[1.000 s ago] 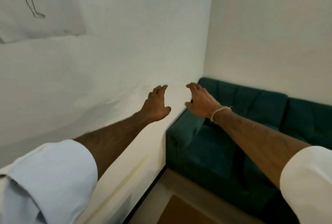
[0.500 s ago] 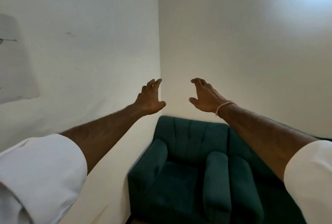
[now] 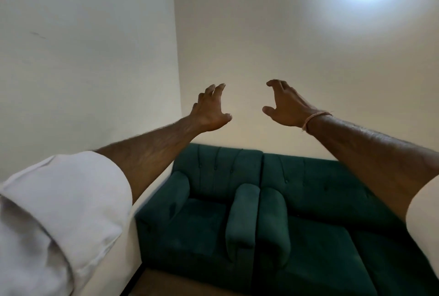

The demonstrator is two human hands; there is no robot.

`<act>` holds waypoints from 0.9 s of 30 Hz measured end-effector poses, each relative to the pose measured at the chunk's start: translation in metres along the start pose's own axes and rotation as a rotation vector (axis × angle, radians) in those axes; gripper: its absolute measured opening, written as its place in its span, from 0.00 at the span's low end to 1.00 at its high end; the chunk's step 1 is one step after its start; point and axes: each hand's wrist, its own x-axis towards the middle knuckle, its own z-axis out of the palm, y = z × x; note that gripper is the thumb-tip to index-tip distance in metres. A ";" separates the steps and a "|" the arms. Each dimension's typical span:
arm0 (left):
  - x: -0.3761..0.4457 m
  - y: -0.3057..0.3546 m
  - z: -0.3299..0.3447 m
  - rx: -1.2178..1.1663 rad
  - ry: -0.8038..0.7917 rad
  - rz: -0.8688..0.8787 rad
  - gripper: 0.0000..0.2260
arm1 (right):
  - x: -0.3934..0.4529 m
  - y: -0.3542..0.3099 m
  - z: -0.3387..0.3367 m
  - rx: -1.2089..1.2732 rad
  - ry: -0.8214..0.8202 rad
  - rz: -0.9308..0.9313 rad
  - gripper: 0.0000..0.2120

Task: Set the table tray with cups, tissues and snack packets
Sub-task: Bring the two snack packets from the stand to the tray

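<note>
Both arms stretched forward, left hand (image 3: pixel 209 110) and right hand (image 3: pixel 283 105) empty, fingers curled, open air between them. Bare walls (image 3: pixel 273 58) met in corner beyond hands, closing off front and left. Below, two green armchairs (image 3: pixel 237 212) stood side by side, armrests touching, blocking low route. Clear space above seats.
</note>
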 end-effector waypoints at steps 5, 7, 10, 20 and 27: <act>-0.011 0.046 0.029 -0.001 -0.061 0.007 0.41 | -0.035 0.036 -0.019 0.013 -0.014 0.040 0.35; -0.015 0.060 0.042 0.001 -0.082 0.023 0.41 | -0.054 0.050 -0.021 0.021 -0.027 0.077 0.35; -0.021 0.076 0.066 -0.018 -0.117 0.055 0.41 | -0.085 0.069 -0.019 0.013 -0.056 0.143 0.35; -0.075 0.137 0.198 -0.117 -0.347 0.203 0.40 | -0.222 0.149 0.003 -0.042 -0.161 0.450 0.33; -0.147 0.209 0.332 -0.190 -0.558 0.254 0.39 | -0.359 0.240 0.024 -0.099 -0.246 0.651 0.33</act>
